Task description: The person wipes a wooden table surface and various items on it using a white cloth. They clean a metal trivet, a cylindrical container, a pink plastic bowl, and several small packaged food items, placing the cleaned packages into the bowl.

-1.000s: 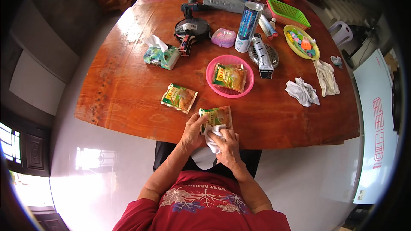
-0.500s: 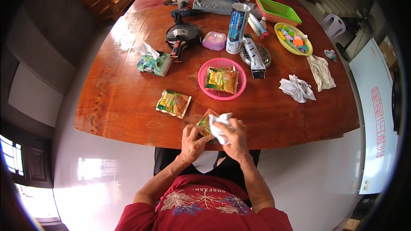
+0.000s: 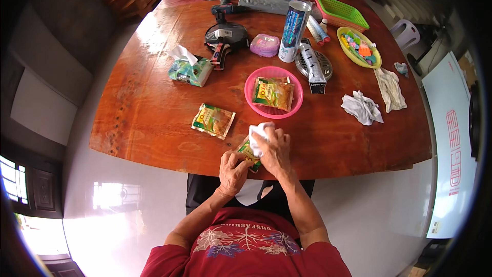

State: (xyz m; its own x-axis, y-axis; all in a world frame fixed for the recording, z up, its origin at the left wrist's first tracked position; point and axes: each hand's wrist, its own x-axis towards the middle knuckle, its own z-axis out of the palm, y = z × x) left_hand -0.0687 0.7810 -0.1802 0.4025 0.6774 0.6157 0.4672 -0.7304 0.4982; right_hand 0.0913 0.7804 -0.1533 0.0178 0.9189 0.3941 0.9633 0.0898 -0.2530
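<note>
A green-and-yellow food packet (image 3: 246, 149) lies at the near edge of the table, partly covered by my hands. My left hand (image 3: 233, 172) presses its fingers on the packet's lower left corner, gripping it against the wood. In my right hand (image 3: 275, 153) is a bunched white cloth (image 3: 259, 134), laid over the packet's upper part. A second packet of the same kind (image 3: 213, 121) rests flat to the left. Beyond my hands, a pink plastic basket (image 3: 249, 91) holds more such packets (image 3: 273, 94).
A tissue pack (image 3: 188, 72) and a table-tennis bat (image 3: 219, 54) sit to the left. Behind the basket are a blue tube (image 3: 294, 31), a purple packet (image 3: 265, 45) and a boxed item (image 3: 313, 66). White cloths (image 3: 362, 107) and a yellow basket (image 3: 376, 62) are on the right.
The white cloth in my right hand has shifted up over the packet. My left hand keeps its hold. The whole view has shifted slightly.
</note>
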